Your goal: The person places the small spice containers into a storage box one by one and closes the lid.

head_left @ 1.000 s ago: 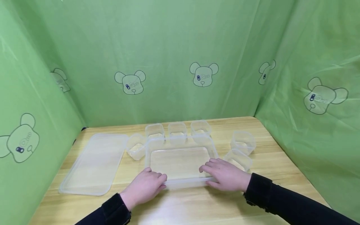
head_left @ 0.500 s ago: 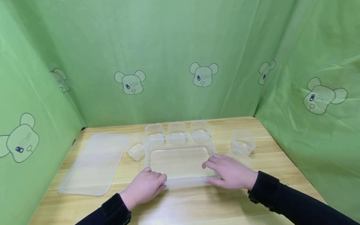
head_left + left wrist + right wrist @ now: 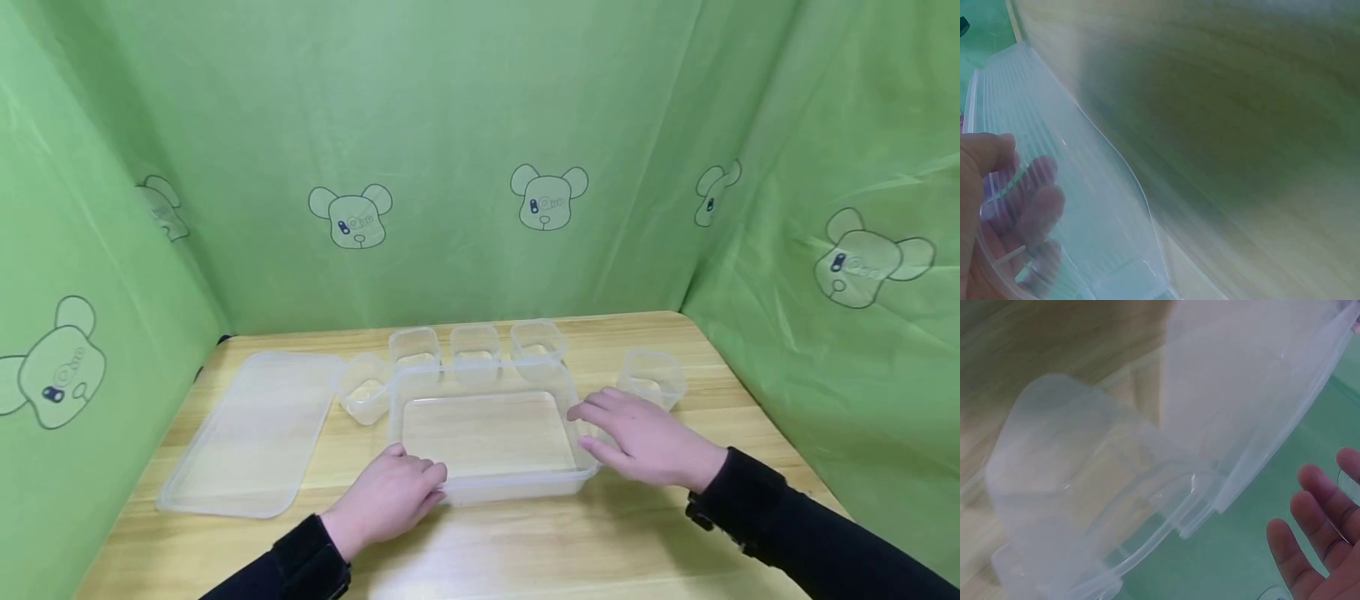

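A large clear plastic storage box [image 3: 517, 486] stands upright on the table, its floor visible through the open top. My left hand [image 3: 388, 502] grips the rim at its front left corner; in the left wrist view the thumb and curled fingers stand on opposite sides of the box wall [image 3: 1094, 187]. My right hand [image 3: 647, 440] hovers by the box's right side, fingers extended and parted, holding nothing. The right wrist view shows that hand's spread fingertips [image 3: 1310, 509] apart from a small clear container [image 3: 1054, 462] beside the large box; in the head view the hand covers this container.
Three small clear containers [image 3: 476, 343] line up behind the box. One more small container [image 3: 365, 387] is to its left, another [image 3: 652, 375] at back right. A flat translucent lid [image 3: 251, 433] lies on the left. Green cloth [image 3: 450, 275] encloses the wooden table [image 3: 495, 550].
My right hand has left the box's front right rim and moved right and slightly up, over the nearer small container. The left hand keeps its grip at the corner.
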Tool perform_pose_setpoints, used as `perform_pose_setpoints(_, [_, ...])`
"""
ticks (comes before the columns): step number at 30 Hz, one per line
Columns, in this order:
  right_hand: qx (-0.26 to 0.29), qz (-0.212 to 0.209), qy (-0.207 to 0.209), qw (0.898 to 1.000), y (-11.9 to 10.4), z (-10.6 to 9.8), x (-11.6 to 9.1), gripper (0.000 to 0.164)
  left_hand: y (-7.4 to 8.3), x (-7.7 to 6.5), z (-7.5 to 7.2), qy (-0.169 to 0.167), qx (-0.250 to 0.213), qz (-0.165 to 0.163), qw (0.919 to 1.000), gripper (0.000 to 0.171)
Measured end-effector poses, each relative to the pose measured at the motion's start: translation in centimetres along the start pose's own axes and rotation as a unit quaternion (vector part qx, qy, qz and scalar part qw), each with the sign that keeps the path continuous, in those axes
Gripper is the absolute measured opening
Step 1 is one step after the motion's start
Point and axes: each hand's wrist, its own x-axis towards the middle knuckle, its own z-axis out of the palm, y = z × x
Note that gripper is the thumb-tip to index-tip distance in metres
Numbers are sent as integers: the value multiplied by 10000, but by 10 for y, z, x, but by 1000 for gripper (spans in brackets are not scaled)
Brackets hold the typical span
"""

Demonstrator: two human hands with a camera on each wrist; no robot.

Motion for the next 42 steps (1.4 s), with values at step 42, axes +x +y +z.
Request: perform_pose_setpoints(42, [-19, 1367, -388, 9898, 37, 37, -38, 32, 1, 0, 0, 2, 33, -59, 10000, 24])
